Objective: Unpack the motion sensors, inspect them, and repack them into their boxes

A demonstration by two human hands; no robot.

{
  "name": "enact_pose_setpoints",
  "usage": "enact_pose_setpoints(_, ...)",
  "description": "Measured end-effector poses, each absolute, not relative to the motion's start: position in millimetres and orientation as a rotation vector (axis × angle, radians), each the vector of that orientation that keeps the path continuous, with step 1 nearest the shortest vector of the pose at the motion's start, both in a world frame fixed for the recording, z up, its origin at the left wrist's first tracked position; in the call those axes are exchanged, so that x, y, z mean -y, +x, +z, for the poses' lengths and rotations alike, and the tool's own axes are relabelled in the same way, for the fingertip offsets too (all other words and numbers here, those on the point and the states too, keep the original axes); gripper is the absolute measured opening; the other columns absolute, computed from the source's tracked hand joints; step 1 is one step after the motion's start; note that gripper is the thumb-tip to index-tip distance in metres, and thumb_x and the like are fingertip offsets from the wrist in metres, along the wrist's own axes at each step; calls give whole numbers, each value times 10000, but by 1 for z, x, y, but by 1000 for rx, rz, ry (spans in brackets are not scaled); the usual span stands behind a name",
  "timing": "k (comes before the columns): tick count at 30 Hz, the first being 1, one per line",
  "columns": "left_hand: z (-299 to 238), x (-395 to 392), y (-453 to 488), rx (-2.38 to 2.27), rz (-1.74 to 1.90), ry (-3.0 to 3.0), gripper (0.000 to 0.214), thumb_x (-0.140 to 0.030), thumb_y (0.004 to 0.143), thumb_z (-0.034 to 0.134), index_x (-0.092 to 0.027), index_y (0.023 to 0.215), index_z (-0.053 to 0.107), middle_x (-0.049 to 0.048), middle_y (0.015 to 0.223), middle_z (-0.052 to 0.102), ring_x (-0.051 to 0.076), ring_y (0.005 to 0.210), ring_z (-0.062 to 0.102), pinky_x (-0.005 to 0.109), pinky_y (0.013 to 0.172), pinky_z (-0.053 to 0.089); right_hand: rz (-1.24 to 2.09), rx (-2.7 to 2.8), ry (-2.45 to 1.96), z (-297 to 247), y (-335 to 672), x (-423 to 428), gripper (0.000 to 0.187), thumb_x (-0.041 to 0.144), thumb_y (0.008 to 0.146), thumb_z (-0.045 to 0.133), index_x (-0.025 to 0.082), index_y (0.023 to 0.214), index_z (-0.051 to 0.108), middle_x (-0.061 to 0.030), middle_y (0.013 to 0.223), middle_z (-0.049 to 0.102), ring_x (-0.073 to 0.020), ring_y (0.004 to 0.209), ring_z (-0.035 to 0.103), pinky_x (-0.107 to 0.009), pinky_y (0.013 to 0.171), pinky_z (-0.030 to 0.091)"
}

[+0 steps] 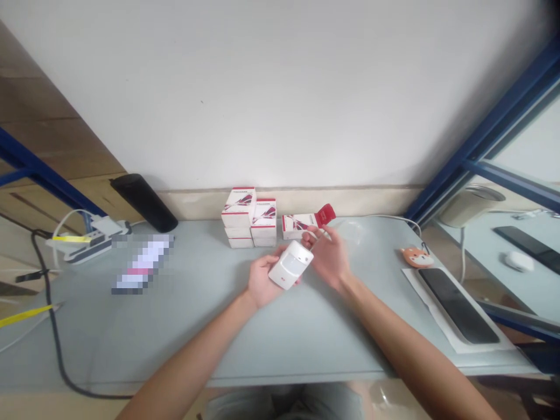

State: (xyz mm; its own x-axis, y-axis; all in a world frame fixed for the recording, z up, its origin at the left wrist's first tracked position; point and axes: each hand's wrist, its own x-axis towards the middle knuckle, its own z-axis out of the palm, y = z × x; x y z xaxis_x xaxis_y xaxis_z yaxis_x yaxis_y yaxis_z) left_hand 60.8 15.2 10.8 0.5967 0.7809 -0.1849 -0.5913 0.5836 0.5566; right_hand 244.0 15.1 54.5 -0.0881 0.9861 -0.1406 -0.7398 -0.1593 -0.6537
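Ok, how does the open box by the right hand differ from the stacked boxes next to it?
The open box has a red flap raised at one end, while the stacked boxes show no raised flap. The open box sits apart on the table, while the stacked boxes are piled in two columns. Both are white cartons with red and dark printed graphics.
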Motion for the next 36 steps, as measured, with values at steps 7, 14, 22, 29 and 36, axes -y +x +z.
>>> enact_pose_setpoints(7,15,-13,58,-465,845,457,280,-295,836,568,-191,1078,662,125,942,747,314,722,705,404,644,493,1738,649,-716,45,227,-1,175,437,873,624,265,901,628,0,767,583,-195,565,517,-347,496,420)
enact_pose_setpoints(14,18,-15,63,-496,854,493,321,-324,791,571,-139,1036,661,138,855,736,310,695,696,407,658,496,1295,966,-1003,42,236,-13,136,385,894,594,267,917,659,-9,824,577,-208,757,543,-341,673,457)
enact_pose_setpoints(22,22,-15,65,-567,907,432,262,-247,804,576,-186,1054,622,104,930,739,295,732,696,416,677,516,64,1852,-1672,64,341,-22,321,402,838,735,271,1120,655,-96,1096,653,-320,1037,606,-438,878,447)
enact_pose_setpoints(29,15,-16,66,-550,847,490,280,-239,795,588,-199,1070,630,94,1007,731,273,765,701,402,679,538,112,1779,-1901,45,361,-35,98,331,914,633,259,853,658,-31,909,712,-174,650,556,-324,611,331)
enact_pose_setpoints(36,19,-8,63,-515,836,627,349,-256,799,593,-217,1144,632,87,1075,735,279,813,715,390,719,530,27,1529,-1741,67,323,-24,132,409,961,648,280,932,649,2,841,706,-170,680,576,-318,648,367)
